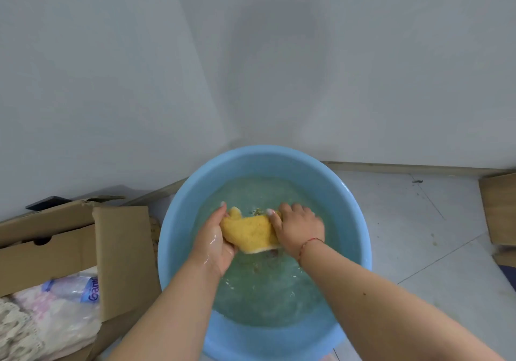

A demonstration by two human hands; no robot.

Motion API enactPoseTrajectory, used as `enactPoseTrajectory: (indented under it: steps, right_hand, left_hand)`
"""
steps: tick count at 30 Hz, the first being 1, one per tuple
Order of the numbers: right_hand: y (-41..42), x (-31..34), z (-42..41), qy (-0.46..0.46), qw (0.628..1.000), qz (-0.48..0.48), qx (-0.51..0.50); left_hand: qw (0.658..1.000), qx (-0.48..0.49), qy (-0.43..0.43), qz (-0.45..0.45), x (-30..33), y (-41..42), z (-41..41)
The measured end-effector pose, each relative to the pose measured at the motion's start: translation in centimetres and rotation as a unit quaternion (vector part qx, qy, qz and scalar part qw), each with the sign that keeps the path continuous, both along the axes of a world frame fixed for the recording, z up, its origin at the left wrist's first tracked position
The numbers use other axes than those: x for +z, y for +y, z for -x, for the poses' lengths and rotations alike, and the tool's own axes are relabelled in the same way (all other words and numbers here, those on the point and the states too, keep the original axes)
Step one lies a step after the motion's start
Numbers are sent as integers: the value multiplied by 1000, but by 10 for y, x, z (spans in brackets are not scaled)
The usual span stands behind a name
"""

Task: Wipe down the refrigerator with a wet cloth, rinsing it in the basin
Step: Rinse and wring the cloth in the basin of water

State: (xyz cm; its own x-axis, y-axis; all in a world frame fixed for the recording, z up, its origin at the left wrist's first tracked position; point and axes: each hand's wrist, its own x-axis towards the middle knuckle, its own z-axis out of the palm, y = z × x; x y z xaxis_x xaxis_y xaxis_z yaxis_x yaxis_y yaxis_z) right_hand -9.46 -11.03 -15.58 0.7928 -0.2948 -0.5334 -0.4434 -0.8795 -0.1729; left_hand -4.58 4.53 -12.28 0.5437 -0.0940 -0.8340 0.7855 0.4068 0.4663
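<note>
A round blue plastic basin (pixel 192 193) stands on the floor below me, holding cloudy greenish water with bits of dirt in it. Just above the water I hold a yellow cloth (pixel 247 230) bunched between both hands. My left hand (pixel 215 237) grips its left end and is wet and shiny. My right hand (pixel 297 228) grips the right end, with a thin red string around the wrist. The cloth's lower edge hangs close to the water surface. No refrigerator is recognisable in view.
An open cardboard box (pixel 111 249) with fabric and a plastic bottle (pixel 75 288) sits at the left, touching the basin. Grey walls (pixel 279 53) meet in a corner behind the basin. More cardboard (pixel 499 207) lies at the right edge on the pale tiled floor (pixel 405 235).
</note>
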Motion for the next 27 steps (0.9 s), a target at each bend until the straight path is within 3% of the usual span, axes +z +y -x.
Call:
enactPoseTrajectory:
  steps: [1, 2, 3, 4, 5, 6, 7, 8, 9, 11, 13, 16, 18, 22, 25, 27]
  right_hand:
    - [-4, -8, 10, 16, 999, 18, 48]
    - [-7, -15, 19, 33, 995, 28, 91]
    - [-8, -20, 26, 58, 990, 34, 127]
    - [-7, -24, 28, 92, 985, 32, 145]
    - [-6, -25, 26, 137, 980, 21, 142]
    - [-2, -21, 21, 192, 972, 4, 136]
    - [1, -13, 14, 235, 960, -8, 150]
    - [4, -5, 7, 245, 951, -14, 187]
    - [6, 7, -1, 227, 946, -22, 232]
    - [6, 42, -16, 156, 939, -72, 297]
    - [0, 83, -30, 91, 935, -146, 310]
    - [-28, 121, -48, 18, 935, -322, 150]
    - [-54, 116, -50, -52, 901, -430, -1]
    - [-50, 67, -19, -78, 725, -622, -286]
    - [-8, 57, 9, -5, 589, -722, -362]
    - [14, 63, 18, 25, 542, -753, -372]
  left_hand:
    - [999, -22, -7, -43, -3, 7, -1]
    - [986, -107, -17, -126, -9, 14, 0]
    - [946, -233, -26, -223, -13, 22, 0]
    - [867, -366, -45, -336, -14, 29, 2]
    - [758, -462, -87, -452, -14, 32, 5]
    - [654, -507, -171, -535, -12, 33, 10]
    - [577, -527, -263, -566, -11, 30, 15]
    - [546, -537, -341, -545, -11, 28, 17]
    - [542, -563, -385, -491, -13, 24, 18]
    - [589, -606, -404, -351, -21, 18, 16]
    - [683, -570, -382, -249, -20, 9, 14]
    - [828, -426, -323, -166, -2, -1, 11]
    - [870, -358, -308, -141, 14, -7, 4]
    - [945, -207, -251, 27, 33, -21, -4]
    - [965, -100, -158, 185, 42, -32, -3]
    - [969, -51, -105, 219, 45, -36, 0]
